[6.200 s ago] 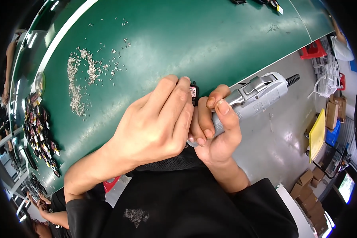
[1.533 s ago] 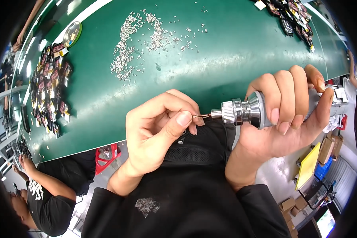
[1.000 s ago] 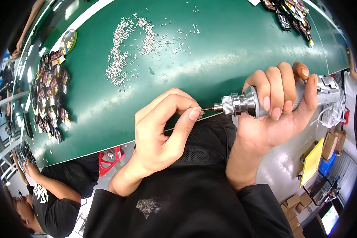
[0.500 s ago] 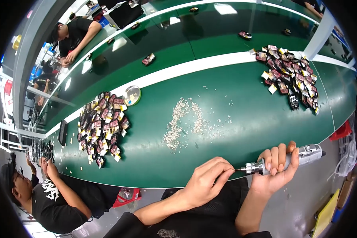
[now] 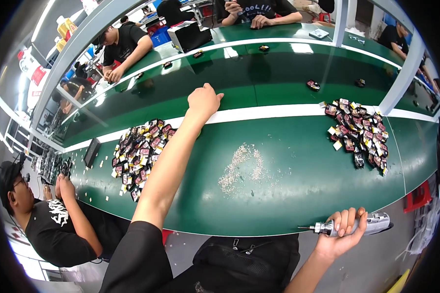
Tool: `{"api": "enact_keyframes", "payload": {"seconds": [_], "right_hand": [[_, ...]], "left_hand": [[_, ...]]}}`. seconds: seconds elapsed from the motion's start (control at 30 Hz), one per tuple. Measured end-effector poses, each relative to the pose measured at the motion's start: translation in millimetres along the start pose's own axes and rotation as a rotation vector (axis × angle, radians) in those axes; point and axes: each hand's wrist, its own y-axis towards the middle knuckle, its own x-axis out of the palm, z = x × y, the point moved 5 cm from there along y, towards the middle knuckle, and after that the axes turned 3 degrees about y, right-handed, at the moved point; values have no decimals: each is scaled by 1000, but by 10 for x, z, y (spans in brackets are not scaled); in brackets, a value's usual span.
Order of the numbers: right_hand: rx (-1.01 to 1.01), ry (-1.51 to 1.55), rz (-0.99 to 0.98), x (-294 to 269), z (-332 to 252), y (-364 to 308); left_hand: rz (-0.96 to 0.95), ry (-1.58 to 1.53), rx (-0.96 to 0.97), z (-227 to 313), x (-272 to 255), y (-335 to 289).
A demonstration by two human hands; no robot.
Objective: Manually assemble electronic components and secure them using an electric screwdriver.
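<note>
My right hand grips a silver-grey electric screwdriver near the bench's front edge, its thin bit pointing left. My left arm stretches forward across the bench, and my left hand is over the near side of the dark conveyor belt. Its fingers are curled, and whatever they hold is hidden under the hand. Beside the left forearm lies a heap of small black devices with red and yellow-white labels. Many tiny screws are scattered on the green bench between my hands.
Another pile of the same devices is at the right, near a grey post. A white rail divides bench from belt. Single devices sit on the belt. A black box stands left, near a co-worker.
My left hand has left the screwdriver bit and reached forward to the belt, where a device lay. My right hand still holds the screwdriver, slightly lower in view. The view has tilted up.
</note>
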Motion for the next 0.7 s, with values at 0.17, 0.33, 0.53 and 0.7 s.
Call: {"api": "enact_keyframes", "payload": {"seconds": [0.17, 0.33, 0.53, 0.7], "right_hand": [[4, -44, -14, -98, -195, -121], [83, -28, -37, -184, -190, -103], [124, -32, -35, -141, -198, -180], [145, -46, 27, -106, -138, -332]], "left_hand": [[62, 105, 48, -19, 236, 216], [172, -168, 264, 244, -161, -126], [130, -565, 932, 1599, -959, -1946], [49, -663, 1177, 1863, -907, -2788]]}}
